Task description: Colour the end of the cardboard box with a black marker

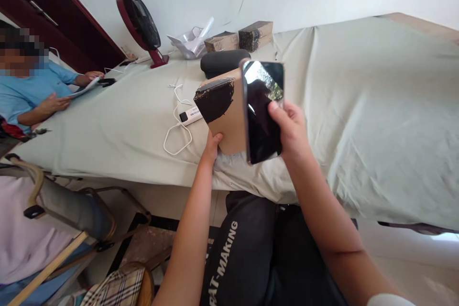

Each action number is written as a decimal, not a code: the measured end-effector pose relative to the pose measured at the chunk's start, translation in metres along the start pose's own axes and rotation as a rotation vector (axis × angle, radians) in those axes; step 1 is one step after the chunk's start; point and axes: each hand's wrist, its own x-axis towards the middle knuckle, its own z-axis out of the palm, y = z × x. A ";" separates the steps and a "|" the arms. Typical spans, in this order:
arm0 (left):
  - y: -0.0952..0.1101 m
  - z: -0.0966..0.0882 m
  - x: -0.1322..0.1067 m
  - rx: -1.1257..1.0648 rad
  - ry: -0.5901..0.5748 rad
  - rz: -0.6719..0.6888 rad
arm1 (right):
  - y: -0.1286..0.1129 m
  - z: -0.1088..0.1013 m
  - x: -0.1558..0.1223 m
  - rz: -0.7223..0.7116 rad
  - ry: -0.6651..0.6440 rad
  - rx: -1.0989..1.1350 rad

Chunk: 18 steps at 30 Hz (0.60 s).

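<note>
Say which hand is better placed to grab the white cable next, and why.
Probably the left hand: it is nearer the cable, though it must first release the box. The right hand, holding the phone, is farther.

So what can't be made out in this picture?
All in the head view:
Most fingers of the left hand: hidden by the cardboard box.
The grip of the right hand behind the phone: the phone covers it.
Whether the phone is on: reflections mask it.
Print on the white block: too small.
The person in blue: cut off by the left edge.
</note>
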 end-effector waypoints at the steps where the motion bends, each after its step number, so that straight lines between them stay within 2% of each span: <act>1: -0.002 0.000 0.002 -0.012 0.016 -0.007 | -0.002 -0.013 0.007 -0.075 0.082 -0.116; 3: -0.004 -0.001 0.003 -0.031 0.047 -0.019 | -0.002 -0.044 0.022 -0.153 0.207 -0.363; 4: -0.004 -0.001 0.004 -0.037 0.061 -0.023 | 0.000 -0.060 0.029 -0.139 0.248 -0.498; 7: -0.004 0.000 0.003 -0.053 0.102 -0.027 | 0.016 -0.103 0.044 0.110 0.241 -0.916; 9: -0.003 0.000 0.003 -0.062 0.122 -0.032 | 0.031 -0.122 0.049 0.262 0.207 -1.137; 12: -0.003 0.001 0.003 -0.072 0.142 -0.050 | 0.049 -0.133 0.051 0.388 0.127 -1.277; 18: -0.006 -0.003 0.002 -0.088 0.196 -0.104 | 0.059 -0.134 0.050 0.427 0.137 -1.403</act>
